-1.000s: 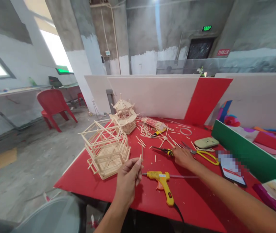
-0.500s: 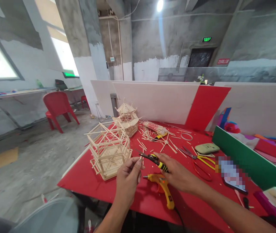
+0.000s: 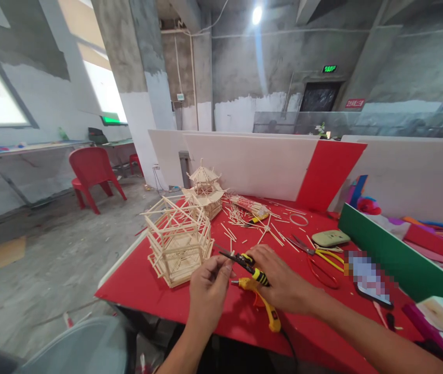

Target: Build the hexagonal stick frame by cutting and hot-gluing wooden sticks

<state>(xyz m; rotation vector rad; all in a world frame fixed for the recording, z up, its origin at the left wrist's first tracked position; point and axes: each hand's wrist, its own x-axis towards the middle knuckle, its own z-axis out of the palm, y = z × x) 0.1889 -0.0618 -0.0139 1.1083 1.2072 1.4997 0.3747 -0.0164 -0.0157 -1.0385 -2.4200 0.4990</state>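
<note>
Our right hand (image 3: 281, 275) wraps snugly round yellow-and-black pliers (image 3: 247, 263), our left hand (image 3: 207, 283) pinches a wooden stick (image 3: 232, 255) beside their jaws; far beyond, we can't read the red sign (image 3: 354, 103).

Stick frame (image 3: 180, 259) left of pliers (image 3: 246, 264) and glue gun (image 3: 272, 315), pagoda model (image 3: 204, 192) behind the frame

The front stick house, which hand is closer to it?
Left. The left hand is just to the right of the stick house; the right hand is farther to the right, holding the pliers.
</note>
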